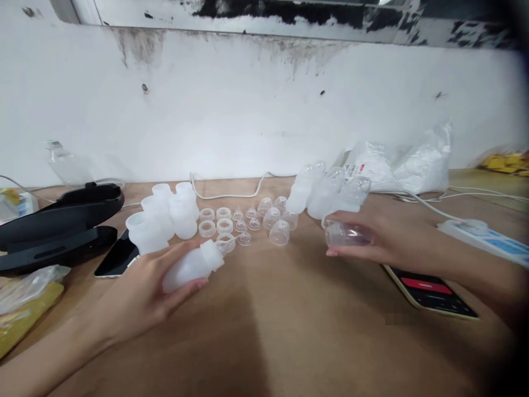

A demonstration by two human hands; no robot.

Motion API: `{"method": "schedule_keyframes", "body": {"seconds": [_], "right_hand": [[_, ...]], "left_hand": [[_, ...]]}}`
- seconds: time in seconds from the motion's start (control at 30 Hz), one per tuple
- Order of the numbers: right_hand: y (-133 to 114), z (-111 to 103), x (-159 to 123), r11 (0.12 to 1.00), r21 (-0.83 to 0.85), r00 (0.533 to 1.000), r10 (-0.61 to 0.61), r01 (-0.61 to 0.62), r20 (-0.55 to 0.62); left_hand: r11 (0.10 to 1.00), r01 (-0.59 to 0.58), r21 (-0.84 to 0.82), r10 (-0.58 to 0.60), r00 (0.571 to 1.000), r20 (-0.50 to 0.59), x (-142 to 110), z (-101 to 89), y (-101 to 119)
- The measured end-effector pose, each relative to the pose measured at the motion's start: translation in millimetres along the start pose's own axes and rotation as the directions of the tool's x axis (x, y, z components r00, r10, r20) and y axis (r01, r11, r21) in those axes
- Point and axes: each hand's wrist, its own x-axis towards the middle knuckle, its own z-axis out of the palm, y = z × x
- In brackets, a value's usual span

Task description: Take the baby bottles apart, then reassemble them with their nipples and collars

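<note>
Tilted to the right, a white baby bottle [188,270] with a ring and clear nipple on its neck is gripped by my left hand [144,286]. My right hand [367,234] is closed around a clear bottle cap [345,234], its fingers above and thumb below. Between the hands stand clear caps [279,232], small clear nipples [244,237] and white rings [207,228] in rows. Open white bottles [144,231] are grouped behind my left hand. Several capped bottles [326,190] lean together behind my right hand.
At the left lie a black case [61,215], a dark phone [115,258] and a yellow plastic packet [28,314]. Another phone [430,289] lies under my right forearm, near a power strip [487,240]. White plastic bags [405,165] and a cable [231,195] are by the wall.
</note>
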Motion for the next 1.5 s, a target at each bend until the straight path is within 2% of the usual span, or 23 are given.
{"method": "schedule_keyframes", "body": {"seconds": [0.1,0.17,0.23,0.33,0.43,0.6,0.77,0.9,0.97,1.0,1.07,1.1,1.13,1.2,1.23,1.3,1.4,1.47,1.5], "right_hand": [[13.3,15.1,-4.5,0.984,-0.177,0.992,0.032,-0.01,0.123],[11.6,26.9,-1.4,0.98,-0.199,0.978,0.068,-0.029,0.197],[7.9,37.7,5.2,0.977,-0.207,0.973,0.088,-0.042,0.215],[5.9,50.2,16.2,0.975,-0.203,0.984,0.122,-0.094,0.128],[6.6,58.9,23.8,0.979,-0.148,0.988,0.146,-0.139,0.042],[4.8,70.1,29.6,0.993,0.001,0.992,0.121,-0.121,-0.031],[6.0,81.5,31.3,0.988,0.082,0.984,0.139,-0.131,-0.108],[-2.9,71.4,24.2,0.988,0.053,0.959,0.152,-0.143,-0.24],[-18.5,58.9,18.0,0.992,0.089,0.941,0.11,-0.086,-0.318],[-28.9,52.9,15.0,0.989,0.15,0.945,0.06,-0.012,-0.323],[-51.9,45.0,11.3,0.931,0.338,0.975,-0.065,0.135,-0.211],[-63.1,44.2,11.0,0.877,0.454,0.987,-0.13,0.159,-0.094],[-73.0,45.7,11.9,0.825,0.55,0.978,-0.199,0.135,0.058],[-87.7,54.7,16.5,0.738,0.675,0.899,-0.295,0.0,0.323],[-92.2,60.9,19.5,0.703,0.707,0.867,-0.303,-0.077,0.396],[-96.4,73.5,24.6,0.634,0.749,0.841,-0.289,-0.19,0.458],[-96.2,84.5,27.0,0.564,0.785,0.845,-0.265,-0.256,0.466],[-94.8,84.9,25.7,0.581,0.785,0.859,-0.269,-0.215,0.435],[-94.0,83.4,24.7,0.62,0.772,0.881,-0.278,-0.141,0.384]], "left_hand": [[0.992,0.069,-0.104,-0.074,0.996,-0.047,-6.6,7.9,-4.3],[0.98,0.117,-0.158,-0.13,0.989,-0.075,-7.0,14.5,-0.2],[0.973,0.135,-0.186,-0.159,0.98,-0.122,-6.2,20.3,5.1],[0.974,0.121,-0.19,-0.155,0.972,-0.178,-6.3,25.7,10.0],[0.981,0.083,-0.175,-0.117,0.975,-0.189,-8.7,28.1,10.8],[0.987,0.038,-0.157,-0.073,0.973,-0.221,-11.2,32.5,7.8],[0.979,0.033,-0.201,-0.075,0.976,-0.206,-10.9,35.8,5.7],[0.978,0.03,-0.209,-0.067,0.983,-0.173,-12.9,34.8,6.1],[0.981,0.027,-0.194,-0.058,0.986,-0.155,-12.9,34.7,7.4],[0.985,0.012,-0.174,-0.038,0.989,-0.146,-12.0,35.1,8.5],[0.993,-0.073,-0.091,0.061,0.991,-0.122,-7.7,36.3,11.1],[0.99,-0.138,-0.022,0.134,0.985,-0.112,-4.6,37.1,12.5],[0.976,-0.209,0.056,0.214,0.972,-0.096,-1.1,37.8,13.6],[0.92,-0.336,0.204,0.354,0.933,-0.06,5.9,38.2,14.9],[0.89,-0.376,0.257,0.4,0.916,-0.044,8.8,37.7,15.0],[0.853,-0.425,0.302,0.445,0.895,0.003,12.7,34.7,14.9],[0.856,-0.444,0.266,0.435,0.895,0.094,14.9,25.8,16.4],[0.896,-0.401,0.194,0.377,0.914,0.147,15.9,18.8,18.6],[0.926,-0.348,0.144,0.323,0.931,0.171,16.5,15.7,19.5]]}}
